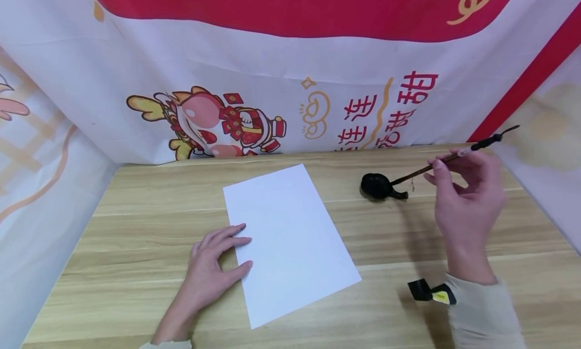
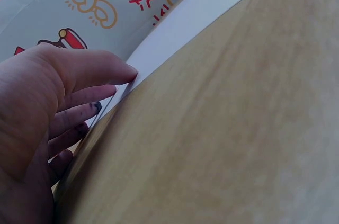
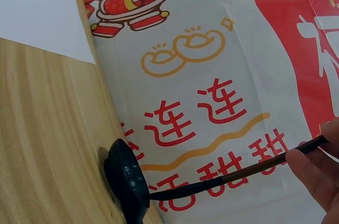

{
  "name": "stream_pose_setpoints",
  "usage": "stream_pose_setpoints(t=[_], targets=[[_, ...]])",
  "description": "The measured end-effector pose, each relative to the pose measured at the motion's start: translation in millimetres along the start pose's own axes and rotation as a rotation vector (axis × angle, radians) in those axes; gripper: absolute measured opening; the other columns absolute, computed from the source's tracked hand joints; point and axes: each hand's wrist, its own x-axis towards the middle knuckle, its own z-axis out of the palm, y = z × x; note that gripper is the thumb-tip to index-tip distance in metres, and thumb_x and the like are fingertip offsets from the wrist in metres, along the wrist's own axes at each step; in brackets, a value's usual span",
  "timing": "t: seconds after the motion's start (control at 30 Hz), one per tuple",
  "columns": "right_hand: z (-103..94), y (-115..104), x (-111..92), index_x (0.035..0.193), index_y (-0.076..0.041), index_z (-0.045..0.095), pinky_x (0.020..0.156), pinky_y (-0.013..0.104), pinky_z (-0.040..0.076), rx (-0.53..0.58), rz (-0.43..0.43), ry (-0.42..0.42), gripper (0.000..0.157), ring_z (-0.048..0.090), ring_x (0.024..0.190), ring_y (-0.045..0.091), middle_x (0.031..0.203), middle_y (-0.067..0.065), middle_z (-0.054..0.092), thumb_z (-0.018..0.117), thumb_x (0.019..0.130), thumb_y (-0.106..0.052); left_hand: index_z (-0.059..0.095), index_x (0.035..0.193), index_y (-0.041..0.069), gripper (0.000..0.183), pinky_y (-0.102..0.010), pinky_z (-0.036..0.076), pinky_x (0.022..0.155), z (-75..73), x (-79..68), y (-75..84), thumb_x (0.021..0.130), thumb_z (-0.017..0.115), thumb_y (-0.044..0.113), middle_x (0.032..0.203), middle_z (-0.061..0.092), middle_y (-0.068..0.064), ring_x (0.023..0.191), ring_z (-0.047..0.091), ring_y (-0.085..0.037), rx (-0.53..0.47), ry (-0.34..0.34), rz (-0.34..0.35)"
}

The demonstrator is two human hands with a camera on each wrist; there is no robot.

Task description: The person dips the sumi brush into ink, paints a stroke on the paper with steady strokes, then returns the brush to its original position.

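My right hand (image 1: 469, 197) pinches a calligraphy brush (image 1: 419, 172) by its shaft, with the brush slanting down to the left. Its dark tip meets a small black spoon-shaped ink dish (image 1: 375, 186) with a short curved handle; in the right wrist view the blackened bristles (image 3: 183, 190) reach the dish's edge. A blank white sheet of paper (image 1: 290, 248) lies at a slant on the table. Along its left edge, my left hand (image 1: 211, 260) rests with fingers spread and fingertips on the paper. Dark stains mark some left fingertips (image 2: 96, 108).
The wood-grain table (image 1: 136, 228) backs onto a white cloth with red and orange print (image 1: 290, 107). More printed cloth (image 1: 551, 132) closes off the right side. A black strap piece with a yellow label (image 1: 440, 296) sticks out at my right cuff.
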Motion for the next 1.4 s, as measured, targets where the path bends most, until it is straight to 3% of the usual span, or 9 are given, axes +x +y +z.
stream_pose_setpoints(t=[0.23, 0.47, 0.9, 1.1, 1.4], targets=[[3.6, 5, -3, 0.131, -0.008, 0.067, 0.081, 0.015, 0.06, -0.01, 0.013, -0.02, 0.032, 0.076, 0.102, 0.01, 0.116, -0.01, 0.072, 0.071, 0.1, 0.001, 0.079, 0.123, 0.024, 0.046, -0.056, 0.026, 0.111, 0.1, -0.7, -0.4, 0.08, 0.093, 0.019, 0.155, 0.064, 0.001, 0.143, 0.051, -0.029, -0.002, -0.003, -0.004], [5.9, 3, -3, 0.129, -0.001, 0.066, 0.08, 0.013, 0.059, -0.003, 0.043, -0.007, 0.03, 0.075, 0.1, 0.007, 0.112, -0.012, 0.072, 0.07, 0.1, 0.004, 0.079, 0.123, 0.024, 0.046, -0.057, 0.025, 0.112, -0.3, -0.9, 0.1, 0.08, 0.093, 0.02, 0.156, 0.064, 0.0, 0.143, 0.051, -0.029, -0.008, -0.004, -0.007], [-0.4, 7, 1, 0.133, -0.005, 0.066, 0.083, 0.017, 0.061, 0.013, -0.034, -0.002, 0.032, 0.076, 0.104, 0.015, 0.118, -0.005, 0.071, 0.072, 0.101, -0.006, 0.079, 0.124, 0.025, 0.046, -0.055, 0.026, 0.111, -0.9, -0.9, 1.1, 0.081, 0.093, 0.02, 0.156, 0.063, 0.001, 0.144, 0.05, -0.028, -0.01, -0.012, -0.021], [4.7, 10, 0, 0.13, -0.005, 0.066, 0.081, 0.02, 0.062, 0.064, -0.026, -0.005, 0.031, 0.077, 0.102, 0.017, 0.116, -0.003, 0.073, 0.072, 0.101, -0.004, 0.079, 0.124, 0.025, 0.045, -0.055, 0.025, 0.11, -1.7, -0.4, 1.1, 0.081, 0.093, 0.019, 0.156, 0.063, 0.002, 0.144, 0.05, -0.027, -0.016, -0.01, -0.016], [1.3, 13, 2, 0.133, -0.009, 0.066, 0.081, 0.021, 0.062, 0.05, -0.036, 0.003, 0.031, 0.076, 0.102, 0.017, 0.116, -0.004, 0.073, 0.071, 0.102, -0.008, 0.079, 0.124, 0.026, 0.045, -0.054, 0.025, 0.11, -0.8, -0.4, 1.1, 0.081, 0.093, 0.02, 0.156, 0.063, 0.003, 0.143, 0.05, -0.027, -0.018, -0.013, -0.017]])
